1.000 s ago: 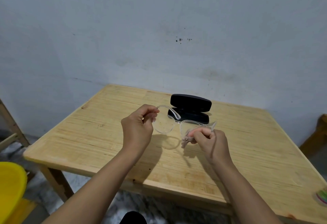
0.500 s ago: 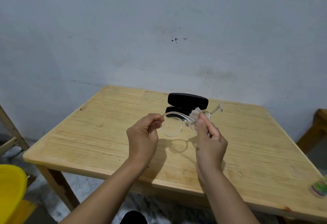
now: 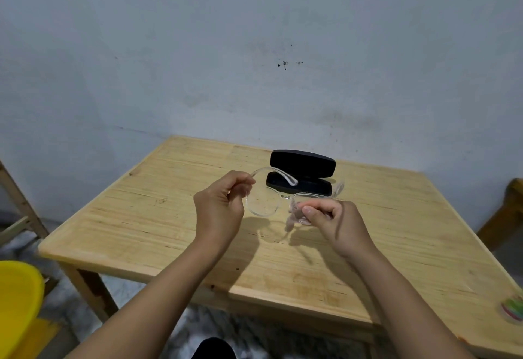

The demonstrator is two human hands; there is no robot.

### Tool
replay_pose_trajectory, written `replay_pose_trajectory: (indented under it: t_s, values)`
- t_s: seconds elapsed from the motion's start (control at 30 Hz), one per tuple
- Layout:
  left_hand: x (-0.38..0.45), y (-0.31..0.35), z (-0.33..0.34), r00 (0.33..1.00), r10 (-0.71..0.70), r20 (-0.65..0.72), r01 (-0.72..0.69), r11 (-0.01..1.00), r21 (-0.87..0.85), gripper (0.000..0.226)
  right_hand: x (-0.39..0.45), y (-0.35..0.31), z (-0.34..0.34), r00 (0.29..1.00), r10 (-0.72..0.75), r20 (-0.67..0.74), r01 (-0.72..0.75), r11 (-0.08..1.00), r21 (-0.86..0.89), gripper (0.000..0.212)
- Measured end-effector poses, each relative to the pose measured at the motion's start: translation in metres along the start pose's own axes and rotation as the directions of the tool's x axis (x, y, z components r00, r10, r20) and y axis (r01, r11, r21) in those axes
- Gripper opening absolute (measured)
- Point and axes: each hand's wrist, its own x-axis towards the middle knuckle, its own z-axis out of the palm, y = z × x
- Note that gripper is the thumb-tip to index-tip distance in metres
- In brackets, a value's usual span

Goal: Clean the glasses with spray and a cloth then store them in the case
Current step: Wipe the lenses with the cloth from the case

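Clear-framed glasses (image 3: 263, 203) hang in the air above the wooden table (image 3: 141, 217). My left hand (image 3: 220, 211) pinches the frame at its left hinge, with the left arm of the glasses sticking out toward the case. My right hand (image 3: 336, 222) presses a small pale cloth (image 3: 293, 215) onto the right lens, which the cloth and fingers mostly hide. A black glasses case (image 3: 302, 173) lies open on the table just behind the glasses, lid raised. No spray bottle is in view.
The table stands against a pale blue-grey wall. A small round multicoloured object (image 3: 512, 309) sits at the table's near right edge. A yellow plastic seat (image 3: 17, 299) is low on the left, wooden furniture (image 3: 506, 217) on the right.
My right hand with the cloth has come down from the top of the right lens to its lower part. The glasses have tilted back toward me, left arm now pointing at the case.
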Motion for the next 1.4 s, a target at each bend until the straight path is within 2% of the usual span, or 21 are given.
replay_pose_trajectory:
  t_s: [0.1,0.23,0.3,0.37,0.47,0.53,0.6,0.7,0.83,0.97,1.07,1.13,1.2,1.27,1.4]
  values:
    - [0.002,0.0,-0.003,1.0,0.01,-0.001,-0.01,1.0,0.016,0.03,0.006,0.003,-0.007,0.995,0.03,0.099,-0.023,0.997,-0.074,0.031]
    - [0.008,-0.002,-0.007,1.0,-0.002,-0.024,0.003,1.0,0.018,0.029,0.006,0.006,-0.011,0.998,0.003,0.057,0.002,0.997,-0.081,0.031]
    - [0.008,-0.002,-0.008,1.0,0.008,-0.024,-0.008,1.0,0.022,0.03,0.004,0.005,-0.009,0.999,-0.034,-0.032,0.032,0.996,-0.084,0.033]
    - [0.006,-0.002,-0.007,0.999,0.027,-0.022,-0.027,0.999,0.028,0.03,-0.001,0.006,-0.002,0.982,-0.02,-0.19,0.022,1.0,0.011,0.029]
    - [0.0,-0.002,-0.002,0.997,0.071,-0.022,-0.071,0.997,0.025,0.033,-0.005,0.007,0.02,0.874,0.14,-0.466,-0.012,0.963,0.268,0.023]
    - [-0.006,-0.001,0.003,0.992,0.126,-0.024,-0.125,0.992,0.025,0.037,-0.004,0.007,0.032,0.788,0.256,-0.56,-0.016,0.918,0.396,0.018]
    - [-0.011,0.001,0.008,0.985,0.17,-0.032,-0.169,0.985,0.023,0.037,-0.001,0.003,0.037,0.753,0.271,-0.599,0.01,0.906,0.423,0.02]
    - [-0.013,0.002,0.012,0.984,0.172,-0.052,-0.172,0.985,0.011,0.035,0.001,-0.001,0.036,0.792,0.186,-0.581,0.014,0.947,0.322,0.021]
    - [-0.007,0.001,0.01,0.983,0.174,-0.055,-0.174,0.985,0.005,0.033,0.002,0.002,0.025,0.91,0.126,-0.396,-0.063,0.984,0.168,0.019]
    - [-0.003,-0.004,0.005,0.987,0.155,-0.028,-0.155,0.988,0.007,0.032,0.002,-0.001,0.008,0.967,0.089,-0.24,-0.081,0.996,0.04,0.025]
    - [0.003,-0.006,0.003,0.997,0.077,-0.01,-0.077,0.997,-0.004,0.033,0.0,-0.003,0.003,0.993,0.071,-0.096,-0.067,0.997,0.046,0.033]
    - [0.005,-0.005,0.002,0.998,0.055,0.002,-0.055,0.998,-0.011,0.031,-0.001,-0.003,0.001,0.996,0.077,-0.051,-0.073,0.994,0.08,0.032]
    - [0.004,-0.004,0.002,0.999,0.05,0.011,-0.049,0.999,-0.015,0.031,-0.001,0.0,0.001,0.993,0.082,-0.085,-0.07,0.988,0.137,0.025]
    - [0.002,-0.002,0.002,0.999,0.045,0.016,-0.045,0.999,-0.026,0.032,-0.002,0.006,0.007,0.976,0.1,-0.193,-0.048,0.966,0.256,0.019]
    - [-0.001,-0.004,0.004,1.0,0.015,0.011,-0.014,0.999,-0.039,0.03,-0.005,0.012,0.025,0.891,0.193,-0.41,0.043,0.864,0.502,0.018]
